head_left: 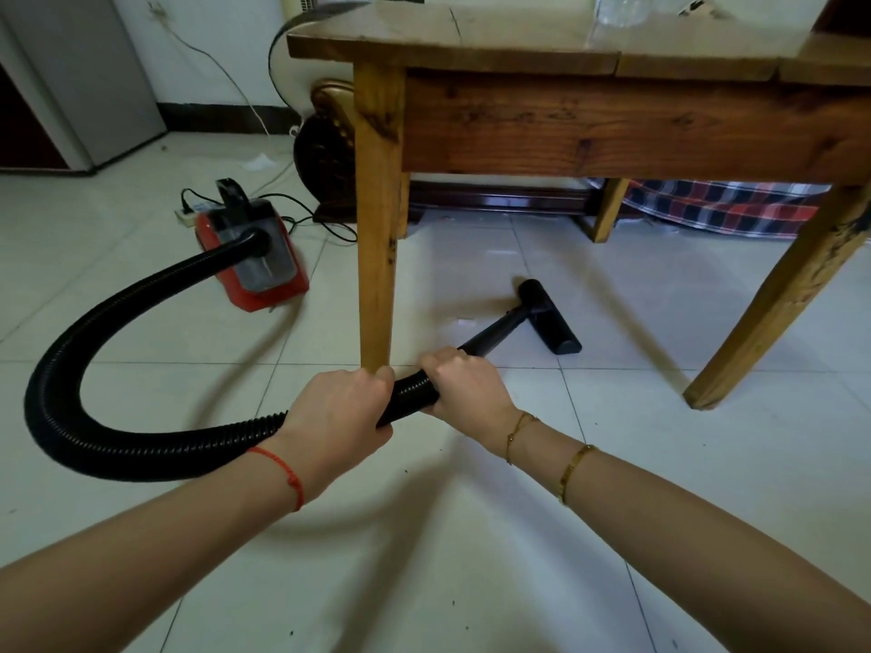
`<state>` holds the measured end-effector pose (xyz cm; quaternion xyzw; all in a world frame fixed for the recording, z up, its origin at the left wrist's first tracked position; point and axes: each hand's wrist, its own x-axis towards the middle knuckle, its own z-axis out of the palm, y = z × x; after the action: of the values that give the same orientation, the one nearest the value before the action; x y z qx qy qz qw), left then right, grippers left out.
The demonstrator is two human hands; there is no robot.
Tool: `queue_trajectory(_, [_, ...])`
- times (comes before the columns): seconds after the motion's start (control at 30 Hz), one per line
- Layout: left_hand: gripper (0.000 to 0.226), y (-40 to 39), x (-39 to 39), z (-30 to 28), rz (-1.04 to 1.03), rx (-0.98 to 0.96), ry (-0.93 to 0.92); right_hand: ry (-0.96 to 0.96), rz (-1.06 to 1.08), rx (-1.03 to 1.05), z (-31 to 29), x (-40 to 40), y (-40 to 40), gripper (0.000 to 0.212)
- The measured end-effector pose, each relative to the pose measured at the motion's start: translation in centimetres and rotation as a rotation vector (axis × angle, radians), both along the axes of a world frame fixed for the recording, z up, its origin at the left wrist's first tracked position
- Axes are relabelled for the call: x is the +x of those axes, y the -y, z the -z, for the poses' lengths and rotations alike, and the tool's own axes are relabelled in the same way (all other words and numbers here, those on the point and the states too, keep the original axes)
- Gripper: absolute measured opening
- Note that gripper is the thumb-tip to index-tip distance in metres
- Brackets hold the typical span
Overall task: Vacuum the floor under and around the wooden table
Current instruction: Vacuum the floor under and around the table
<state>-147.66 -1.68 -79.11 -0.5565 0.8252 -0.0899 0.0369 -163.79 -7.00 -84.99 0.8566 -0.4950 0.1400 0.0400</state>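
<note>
Sweeping under the wooden table (612, 129) was the step in hand. The floor (589, 440) lay open toward 1 o'clock between the legs. The hose (70, 369) looped to 9 o'clock; left hand (337, 417) and right hand (464, 384) both gripped it beside the near leg (377, 219). The nozzle (549, 318) sat under the tabletop; next, I judged, pushing deeper, clear of that leg.

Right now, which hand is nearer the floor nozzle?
Right. The right hand grips the hose just behind the wand leading to the floor nozzle; the left hand holds farther back.
</note>
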Motion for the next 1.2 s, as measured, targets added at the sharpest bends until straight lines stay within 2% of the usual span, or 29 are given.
queue_trajectory(0.37, [0.019,4.2,-7.5,3.4,0.044,0.117,-0.067,0.047,0.011,0.042,3.6,-7.9,3.8,0.023])
queue_trajectory(0.5, [0.021,6.3,-11.4,2.6,0.036,0.152,-0.098,0.098,0.009,0.128,3.0,-11.6,5.7,0.024])
queue_trajectory(0.73, [0.02,5.7,-14.8,-3.2,-0.017,0.253,-0.128,0.121,-0.072,0.3,-2.8,-14.7,6.1,0.025])
queue_trajectory(0.97, [0.019,4.0,-11.1,-11.6,-0.077,0.345,-0.079,0.203,-0.166,0.411,-9.8,-10.5,4.5,0.022])
queue_trajectory(1.2, [0.021,1.9,-7.3,-16.8,-0.188,0.464,-0.125,0.161,-0.289,0.548,-14.2,-6.1,3.5,0.022])
